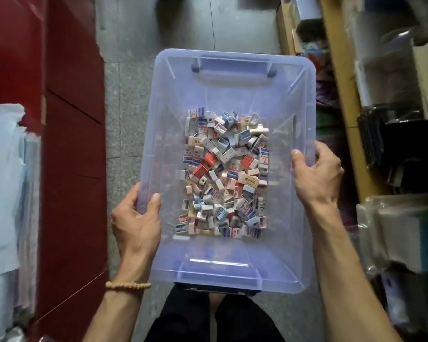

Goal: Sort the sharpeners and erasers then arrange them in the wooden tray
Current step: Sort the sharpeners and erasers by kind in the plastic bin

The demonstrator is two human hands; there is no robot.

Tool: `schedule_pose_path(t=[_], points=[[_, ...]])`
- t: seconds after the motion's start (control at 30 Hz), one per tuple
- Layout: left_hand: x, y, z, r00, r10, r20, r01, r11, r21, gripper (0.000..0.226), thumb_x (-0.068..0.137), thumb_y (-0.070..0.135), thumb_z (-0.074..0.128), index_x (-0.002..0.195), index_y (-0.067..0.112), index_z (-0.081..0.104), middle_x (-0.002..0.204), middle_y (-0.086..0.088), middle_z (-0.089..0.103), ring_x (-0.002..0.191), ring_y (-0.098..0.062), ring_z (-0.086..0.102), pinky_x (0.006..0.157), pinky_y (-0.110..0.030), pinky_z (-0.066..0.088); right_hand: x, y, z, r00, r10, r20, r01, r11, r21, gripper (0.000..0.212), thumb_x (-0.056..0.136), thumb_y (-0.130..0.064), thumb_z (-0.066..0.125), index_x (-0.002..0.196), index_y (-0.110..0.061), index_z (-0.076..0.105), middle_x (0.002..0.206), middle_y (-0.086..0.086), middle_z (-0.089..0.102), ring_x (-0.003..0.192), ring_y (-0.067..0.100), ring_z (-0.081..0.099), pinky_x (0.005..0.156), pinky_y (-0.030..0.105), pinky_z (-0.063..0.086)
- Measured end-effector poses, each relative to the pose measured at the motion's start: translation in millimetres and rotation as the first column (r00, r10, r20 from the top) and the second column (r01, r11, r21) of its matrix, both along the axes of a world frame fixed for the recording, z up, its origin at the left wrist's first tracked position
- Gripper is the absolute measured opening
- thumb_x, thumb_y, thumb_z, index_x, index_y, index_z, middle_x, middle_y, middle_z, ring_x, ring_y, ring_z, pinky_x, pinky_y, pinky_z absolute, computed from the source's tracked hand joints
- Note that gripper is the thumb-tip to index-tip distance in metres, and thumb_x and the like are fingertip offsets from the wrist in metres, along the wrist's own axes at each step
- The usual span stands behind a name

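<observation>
A person holds a big see-through plastic bin in the middle of the frame, one hand on each long side. The left hand is in the lower left part of the frame; its grip is closed on the bin's rim, with the thumb hooked over the edge to the inside and the fingers on the outside wall. The right hand sits a bit higher, on the right of the frame, and its grip is closed on the other rim the same way, thumb in and fingers out. Holding both sides like this most likely keeps the bin level, so nothing slides to one end or spills. The bin seems to be carried above the grey floor, just in front of the person's dark trousers. Inside, on the bottom of the bin, lies a mixed pile of sharpeners and erasers. They are all jumbled together: little box-shaped sharpeners in white, pale blue and pink, and erasers in paper sleeves of red, blue and cream. They fill the middle of the bottom and are not sorted yet. The bin has a handle at the far end. A bead bracelet is on the left wrist. A dark red cabinet stands at the left of the frame, and shelves with packed goods run down the right. No wooden tray shows anywhere in this view.
</observation>
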State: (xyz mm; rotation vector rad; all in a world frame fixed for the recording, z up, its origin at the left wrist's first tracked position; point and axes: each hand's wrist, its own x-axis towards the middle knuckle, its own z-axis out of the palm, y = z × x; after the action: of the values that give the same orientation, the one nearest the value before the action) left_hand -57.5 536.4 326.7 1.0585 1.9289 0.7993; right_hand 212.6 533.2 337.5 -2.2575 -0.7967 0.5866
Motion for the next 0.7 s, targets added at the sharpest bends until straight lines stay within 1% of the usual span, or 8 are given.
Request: schedule_pose_path(t=[0.17, 0.27, 0.4, 0.47, 0.53, 0.6, 0.67, 0.7], points=[[39.1, 107.5, -12.3, 1.000, 0.003, -0.003, -0.003, 1.000, -0.020, 0.037, 0.088, 0.015, 0.070, 0.126, 0.016, 0.065, 0.109, 0.013, 0.065, 0.087, 0.010, 0.057, 0.083, -0.015, 0.041, 40.5, 110.3, -6.1, 1.000, 0.022, 0.022, -0.022, 1.000, 0.000, 0.006, 0.093, -0.021, 0.061, 0.087, -0.022, 0.062, 0.065, -0.013, 0.056, 0.056, 0.003, 0.050, 0.060, 0.029, 0.037], [62.6, 170.3, -8.5, 1.000, 0.019, -0.015, -0.019, 1.000, -0.022, 0.041, 0.089, 0.016, 0.069, 0.129, 0.015, 0.063, 0.117, 0.011, 0.063, 0.103, 0.000, 0.057, 0.090, -0.018, 0.041, 64.4, 176.2, -3.1, 0.999, 0.032, 0.013, -0.032, 0.999, 0.021, 0.005, 0.092, -0.021, 0.061, 0.092, -0.021, 0.065, 0.069, -0.009, 0.059, 0.061, 0.014, 0.054, 0.064, 0.030, 0.042], [95.7, 247.7, -1.3, 0.999, 0.039, 0.000, -0.039, 0.999, -0.011, 0.037, 0.089, 0.012, 0.068, 0.123, 0.027, 0.063, 0.095, 0.033, 0.059, 0.077, 0.028, 0.052, 0.073, -0.001, 0.039, 97.6, 257.8, -0.8, 0.999, 0.047, 0.011, -0.047, 0.999, 0.024, 0.009, 0.092, -0.023, 0.061, 0.090, -0.015, 0.065, 0.067, -0.006, 0.059, 0.061, 0.022, 0.054, 0.064, 0.034, 0.045], [114.3, 288.3, 4.4, 0.998, 0.055, 0.011, -0.055, 0.998, -0.022, 0.038, 0.089, 0.010, 0.068, 0.118, 0.033, 0.060, 0.082, 0.043, 0.052, 0.069, 0.031, 0.049, 0.066, 0.002, 0.038, 113.6, 301.9, 0.5, 0.998, 0.058, 0.009, -0.058, 0.998, 0.027, 0.012, 0.093, -0.022, 0.061, 0.086, -0.012, 0.061, 0.063, 0.000, 0.054, 0.057, 0.024, 0.049, 0.061, 0.035, 0.044], [130.7, 328.8, -0.3, 0.997, 0.072, 0.002, -0.072, 0.997, -0.026, 0.035, 0.090, 0.012, 0.068, 0.118, 0.031, 0.063, 0.080, 0.044, 0.054, 0.069, 0.028, 0.051, 0.069, -0.007, 0.041, 131.9, 348.4, -1.8, 0.996, 0.085, -0.001, -0.085, 0.996, 0.024, 0.011, 0.094, -0.020, 0.061, 0.084, -0.016, 0.059, 0.061, -0.006, 0.048, 0.053, 0.013, 0.044, 0.056, 0.029, 0.039], [149.6, 368.1, -2.7, 0.995, 0.102, -0.002, -0.102, 0.994, -0.026, 0.036, 0.090, 0.013, 0.068, 0.123, 0.024, 0.065, 0.092, 0.033, 0.057, 0.079, 0.016, 0.055, 0.075, -0.011, 0.041, 150.3, 392.4, -4.9, 0.994, 0.108, -0.023, -0.107, 0.994, 0.035, 0.005, 0.095, -0.018, 0.061, 0.094, -0.014, 0.065, 0.067, -0.010, 0.055, 0.056, 0.004, 0.049, 0.055, 0.023, 0.038], [171.0, 412.9, -3.0, 0.993, 0.114, -0.013, -0.114, 0.993, -0.009, 0.035, 0.090, 0.012, 0.068, 0.121, 0.027, 0.063, 0.093, 0.032, 0.058, 0.088, 0.005, 0.061, 0.074, -0.005, 0.041, 166.6, 442.4, -4.3, 0.988, 0.145, -0.045, -0.143, 0.989, 0.048, 0.008, 0.096, -0.017, 0.061, 0.101, -0.014, 0.067, 0.072, -0.006, 0.061, 0.057, 0.002, 0.053, 0.055, 0.023, 0.039], [179.9, 434.5, -7.3, 0.993, 0.120, -0.010, -0.120, 0.993, 0.000, 0.033, 0.090, 0.011, 0.068, 0.117, 0.028, 0.063, 0.088, 0.039, 0.058, 0.085, 0.011, 0.061, 0.072, -0.002, 0.040, 176.6, 465.2, -6.8, 0.987, 0.152, -0.048, -0.150, 0.987, 0.054, 0.006, 0.096, -0.017, 0.062, 0.100, -0.015, 0.066, 0.071, -0.007, 0.060, 0.056, -0.001, 0.052, 0.054, 0.022, 0.039]])
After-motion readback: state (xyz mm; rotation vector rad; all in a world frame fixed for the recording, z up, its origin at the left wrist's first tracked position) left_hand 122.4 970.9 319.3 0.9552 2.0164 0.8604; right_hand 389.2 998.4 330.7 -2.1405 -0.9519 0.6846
